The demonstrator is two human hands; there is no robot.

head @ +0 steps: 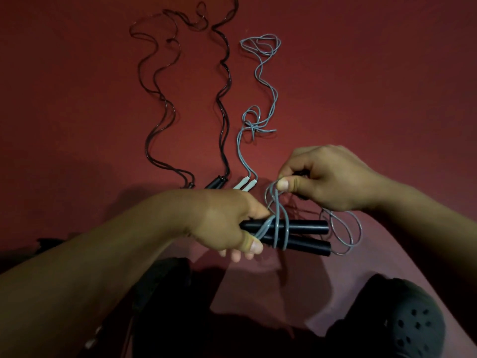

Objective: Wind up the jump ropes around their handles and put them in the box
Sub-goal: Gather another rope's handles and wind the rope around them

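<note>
My left hand (227,223) grips two black handles (307,235) side by side, pointing right. A grey rope (277,223) is looped around them a few times. My right hand (325,177) pinches that rope between thumb and fingers just above the handles. Loose grey loops (343,233) hang past the handle ends. On the red floor lie three more ropes stretched away from me: a grey one (268,89) with white handles (245,183) and two dark ones (224,81), (157,94) with black handles (215,182). No box is in view.
The red floor (387,73) spreads all around. My dark trousers and a black perforated shoe (413,324) fill the bottom of the view. A dark object (49,242) lies at the left edge.
</note>
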